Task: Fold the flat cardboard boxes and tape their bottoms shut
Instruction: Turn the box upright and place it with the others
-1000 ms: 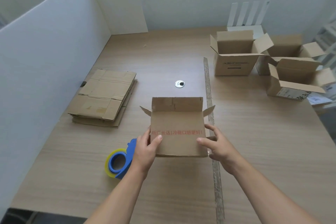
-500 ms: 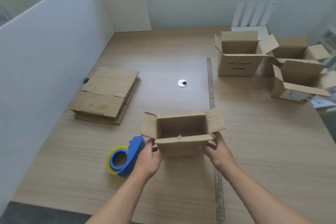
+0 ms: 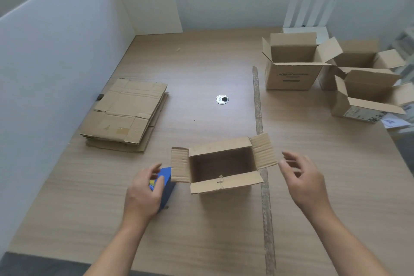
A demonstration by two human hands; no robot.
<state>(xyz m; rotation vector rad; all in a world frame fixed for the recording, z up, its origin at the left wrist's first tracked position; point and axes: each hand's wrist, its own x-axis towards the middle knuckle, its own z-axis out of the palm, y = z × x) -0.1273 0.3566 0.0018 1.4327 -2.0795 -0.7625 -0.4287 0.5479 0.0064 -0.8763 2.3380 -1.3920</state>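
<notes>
By the left wall lay a stack (image 3: 125,114) of flat cardboard. Nearer me, the left hand (image 3: 143,190) was curled round the blue dispenser (image 3: 167,186), covering all but one blue edge and a sliver of yellow. The box (image 3: 224,163) stood open-topped in the middle of the table (image 3: 201,231), flaps splayed and its underside out of sight. The right hand (image 3: 302,177) hung slack and empty just beside the right flap, and the made-up boxes (image 3: 291,74) beyond it ran off the edge, partly blurred.
</notes>
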